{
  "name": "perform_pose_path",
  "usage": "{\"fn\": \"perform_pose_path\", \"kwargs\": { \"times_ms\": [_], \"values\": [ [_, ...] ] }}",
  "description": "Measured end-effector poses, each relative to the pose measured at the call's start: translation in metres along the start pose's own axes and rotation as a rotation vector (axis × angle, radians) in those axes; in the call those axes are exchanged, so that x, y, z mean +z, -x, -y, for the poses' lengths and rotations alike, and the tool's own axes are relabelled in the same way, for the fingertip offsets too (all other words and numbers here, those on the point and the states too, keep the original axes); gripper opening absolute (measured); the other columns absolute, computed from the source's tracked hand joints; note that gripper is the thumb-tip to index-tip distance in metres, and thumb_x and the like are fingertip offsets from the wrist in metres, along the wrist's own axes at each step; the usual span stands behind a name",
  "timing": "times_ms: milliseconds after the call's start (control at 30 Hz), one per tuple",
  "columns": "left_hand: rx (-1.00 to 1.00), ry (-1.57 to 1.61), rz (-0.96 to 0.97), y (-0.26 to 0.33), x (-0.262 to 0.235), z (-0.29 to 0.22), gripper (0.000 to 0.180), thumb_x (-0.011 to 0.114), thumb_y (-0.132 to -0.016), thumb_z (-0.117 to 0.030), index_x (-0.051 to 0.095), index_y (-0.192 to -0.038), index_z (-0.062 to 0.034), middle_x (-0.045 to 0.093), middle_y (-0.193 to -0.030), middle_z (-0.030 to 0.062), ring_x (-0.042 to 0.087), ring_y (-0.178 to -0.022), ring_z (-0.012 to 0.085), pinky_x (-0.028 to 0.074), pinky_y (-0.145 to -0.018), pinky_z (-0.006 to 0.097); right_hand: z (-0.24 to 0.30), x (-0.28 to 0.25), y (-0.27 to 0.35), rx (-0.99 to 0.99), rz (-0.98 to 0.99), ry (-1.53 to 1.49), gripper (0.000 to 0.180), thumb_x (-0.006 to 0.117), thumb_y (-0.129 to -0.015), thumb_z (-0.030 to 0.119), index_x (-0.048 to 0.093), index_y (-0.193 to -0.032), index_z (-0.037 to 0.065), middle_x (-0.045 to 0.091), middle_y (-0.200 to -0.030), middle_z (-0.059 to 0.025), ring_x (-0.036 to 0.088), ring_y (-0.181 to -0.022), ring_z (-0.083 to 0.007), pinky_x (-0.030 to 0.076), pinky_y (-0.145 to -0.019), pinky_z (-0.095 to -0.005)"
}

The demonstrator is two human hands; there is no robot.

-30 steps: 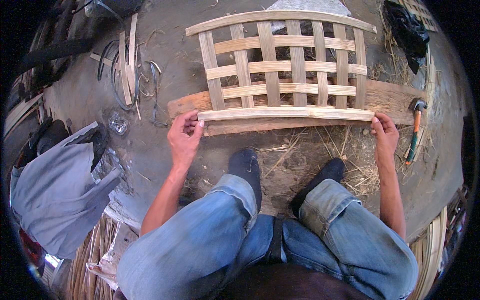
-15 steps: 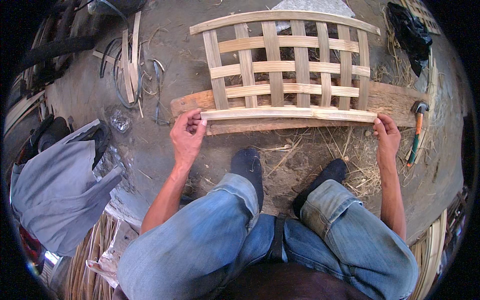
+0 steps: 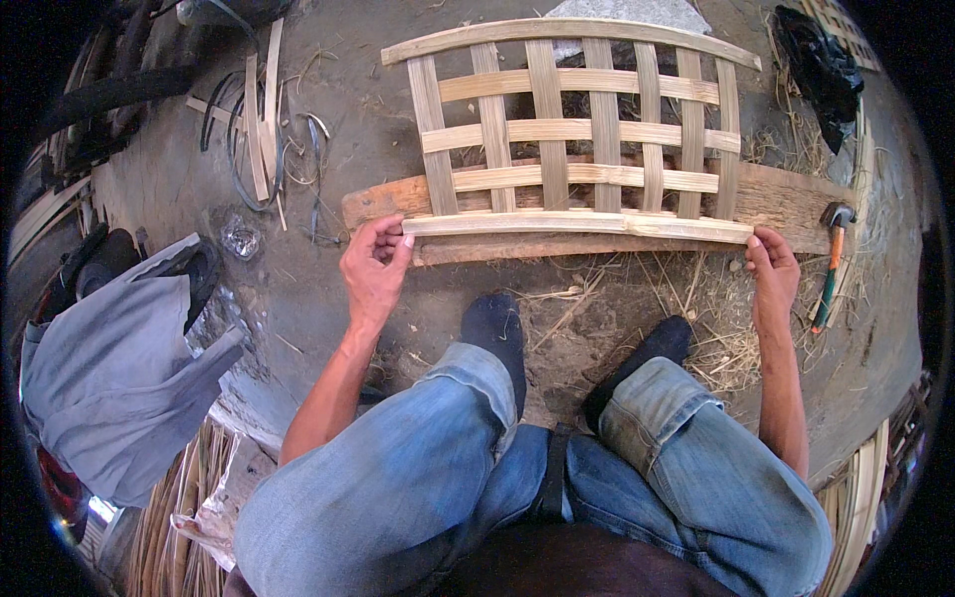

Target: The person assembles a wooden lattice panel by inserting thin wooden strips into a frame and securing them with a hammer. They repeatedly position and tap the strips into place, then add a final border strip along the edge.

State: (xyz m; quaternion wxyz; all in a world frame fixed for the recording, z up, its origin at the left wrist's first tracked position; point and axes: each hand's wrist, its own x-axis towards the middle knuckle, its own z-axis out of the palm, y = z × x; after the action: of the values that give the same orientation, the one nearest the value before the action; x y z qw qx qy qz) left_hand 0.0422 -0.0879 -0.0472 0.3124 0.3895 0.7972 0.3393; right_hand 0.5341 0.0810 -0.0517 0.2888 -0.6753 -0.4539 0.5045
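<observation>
A woven bamboo lattice (image 3: 605, 129) of pale crossed strips lies in front of me, its near part over a wooden plank (image 3: 786, 204). Along its near edge runs a bamboo strip (image 3: 557, 225), which covers the lower ends of the upright slats. My left hand (image 3: 373, 267) pinches the left end of this strip between thumb and fingers. At the opposite end, my right hand (image 3: 771, 274) has its thumb and fingers closed on the strip. Another curved strip (image 3: 567, 30) borders the far edge of the lattice.
A hammer (image 3: 829, 267) with an orange and green handle lies right of the plank. Loose slats (image 3: 267, 119) and dark bands are at the upper left. Grey cloth (image 3: 109, 368) sits at the left, a black plastic bag (image 3: 821, 70) at the upper right. Straw shavings (image 3: 721, 348) litter the ground.
The view has shifted very slightly. Both hands keep their hold on the strip's ends, and the lattice stays in place.
</observation>
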Motion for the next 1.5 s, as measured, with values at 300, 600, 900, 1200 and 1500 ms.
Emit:
{"fn": "perform_pose_path", "kwargs": {
  "times_ms": [300, 600, 900, 1200, 1500],
  "values": [
    [-0.001, 0.036, -0.006, 0.001, 0.001, 0.001, 0.026, 0.071, -0.086, -0.003, 0.066, -0.112, -0.0022, 0.065, -0.095, 0.0054, 0.062, -0.08, 0.0098, 0.053, -0.07, 0.023, 0.001, -0.001, -0.001, 0.007, -0.002, 0.055, 0.024, 0.069, -0.091, 0.014, 0.066, -0.112, 0.003, 0.061, -0.084, 0.0005, 0.056, -0.076, -0.0073, 0.045, -0.066, -0.0219],
    [0.009, 0.033, -0.002, 0.0, 0.0, 0.003, 0.027, 0.071, -0.086, -0.005, 0.067, -0.112, -0.0029, 0.064, -0.095, 0.0047, 0.061, -0.08, 0.0099, 0.053, -0.071, 0.024, 0.003, -0.001, 0.0, 0.014, 0.008, 0.036, 0.025, 0.07, -0.09, 0.015, 0.066, -0.111, 0.003, 0.062, -0.085, 0.0003, 0.057, -0.077, -0.0074, 0.045, -0.066, -0.022],
    [-0.004, 0.022, -0.004, 0.001, 0.0, 0.002, 0.028, 0.071, -0.085, -0.004, 0.067, -0.112, -0.0024, 0.064, -0.094, 0.0042, 0.061, -0.08, 0.0095, 0.052, -0.07, 0.023, 0.004, -0.001, 0.0, 0.007, 0.01, 0.033, 0.025, 0.07, -0.091, 0.015, 0.066, -0.112, 0.002, 0.061, -0.085, 0.0005, 0.056, -0.077, -0.0072, 0.045, -0.066, -0.0217],
    [-0.011, 0.058, -0.006, 0.0, 0.0, 0.005, 0.028, 0.071, -0.085, -0.003, 0.067, -0.113, -0.0024, 0.065, -0.096, 0.0051, 0.062, -0.08, 0.0097, 0.053, -0.071, 0.023, 0.002, -0.001, -0.001, 0.018, 0.009, 0.039, 0.025, 0.069, -0.091, 0.015, 0.066, -0.113, 0.003, 0.064, -0.089, -0.0009, 0.057, -0.078, -0.0082, 0.046, -0.067, -0.0228],
    [0.062, -0.057, -0.037, 0.001, -0.003, 0.003, 0.026, 0.068, -0.087, -0.001, 0.067, -0.114, -0.0038, 0.064, -0.098, 0.0048, 0.061, -0.085, 0.0109, 0.054, -0.073, 0.025, 0.012, 0.007, 0.003, 0.003, 0.007, 0.032, 0.025, 0.071, -0.088, 0.015, 0.067, -0.109, 0.002, 0.069, -0.093, -0.0027, 0.064, -0.078, -0.0102, 0.051, -0.065, -0.0245]
  ]
}}
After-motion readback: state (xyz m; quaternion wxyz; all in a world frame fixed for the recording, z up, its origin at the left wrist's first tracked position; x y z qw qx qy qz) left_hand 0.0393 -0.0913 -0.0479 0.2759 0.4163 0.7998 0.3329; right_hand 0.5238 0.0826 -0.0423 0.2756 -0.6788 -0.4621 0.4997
